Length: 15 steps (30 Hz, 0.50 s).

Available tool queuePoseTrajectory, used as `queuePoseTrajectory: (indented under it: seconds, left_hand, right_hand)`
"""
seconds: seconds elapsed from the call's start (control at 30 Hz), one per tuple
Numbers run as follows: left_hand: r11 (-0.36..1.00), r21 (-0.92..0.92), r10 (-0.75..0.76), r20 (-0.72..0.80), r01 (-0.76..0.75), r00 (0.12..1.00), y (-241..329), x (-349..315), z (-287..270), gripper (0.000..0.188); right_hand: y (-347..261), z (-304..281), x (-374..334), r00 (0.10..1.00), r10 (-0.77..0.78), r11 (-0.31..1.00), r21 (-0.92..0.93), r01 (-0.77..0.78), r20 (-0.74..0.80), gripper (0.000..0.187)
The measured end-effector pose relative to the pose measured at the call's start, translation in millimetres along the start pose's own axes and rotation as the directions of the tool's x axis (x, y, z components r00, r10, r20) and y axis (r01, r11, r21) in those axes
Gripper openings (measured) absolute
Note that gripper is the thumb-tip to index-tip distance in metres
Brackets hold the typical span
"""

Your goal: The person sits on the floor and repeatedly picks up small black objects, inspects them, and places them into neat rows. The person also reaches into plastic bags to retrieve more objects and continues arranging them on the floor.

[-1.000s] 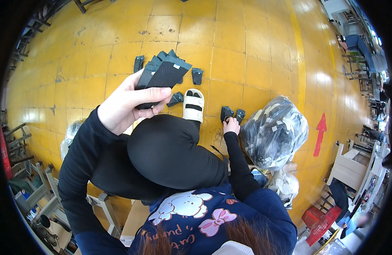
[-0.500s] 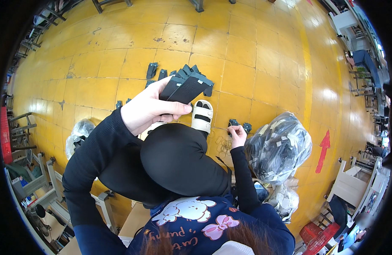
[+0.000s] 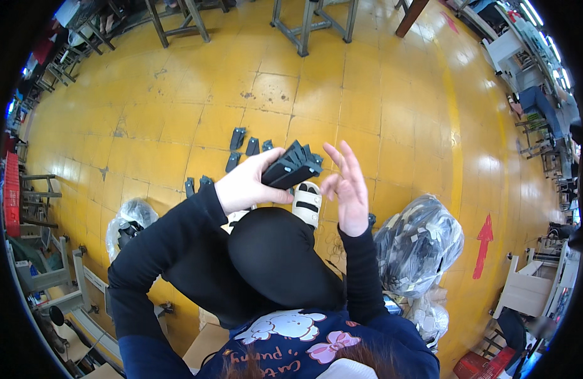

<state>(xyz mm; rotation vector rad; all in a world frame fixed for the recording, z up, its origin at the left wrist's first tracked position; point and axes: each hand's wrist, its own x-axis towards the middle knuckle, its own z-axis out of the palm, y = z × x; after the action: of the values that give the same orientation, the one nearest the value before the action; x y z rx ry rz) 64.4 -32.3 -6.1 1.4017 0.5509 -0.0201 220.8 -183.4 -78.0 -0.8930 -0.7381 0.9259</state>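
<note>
Since the earlier frame, right hand [image 3: 346, 183] has lifted off the floor [image 3: 178, 114] and now is open, fingers spread, holding nothing, just right of the stack of black pieces [image 3: 292, 167]. Left hand [image 3: 246, 186] is closed around this stack; its long axis points up-right, toward the right hand. Beyond the knee, a white sandal [image 3: 306, 203]. Farther, loose black pieces [image 3: 238, 138] lie on the floor. A clear plastic bag [image 3: 419, 243] at right holds grey parts.

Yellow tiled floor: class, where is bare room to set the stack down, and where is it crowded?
Free: the yellow tiled floor beyond the loose black pieces, toward the stool legs. Crowded: by the white sandal and the clear bag on the right.
</note>
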Motion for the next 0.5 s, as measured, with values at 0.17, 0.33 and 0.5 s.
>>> queuePoseTrajectory:
  seconds: [0.17,0.33,0.5]
  left_hand:
    - [0.964,0.241,0.109,0.017,-0.110,0.994,-7.3,2.0,6.6,0.059]
    - [0.991,0.057,0.121,0.019,-0.122,0.992,-21.6,4.8,-5.0,0.058]
    - [0.831,0.472,0.332,0.006,-0.295,0.943,-19.3,1.8,-1.3,0.059]
  right_hand:
    - [3.3,55.8,13.4,0.998,-0.017,0.910,-0.412,0.040,0.058,0.074]
    - [7.2,62.6,9.9,0.998,-0.056,0.878,-0.476,0.056,0.014,0.061]
    - [-7.2,71.4,6.5,0.897,-0.416,0.757,-0.603,0.252,-0.148,0.048]
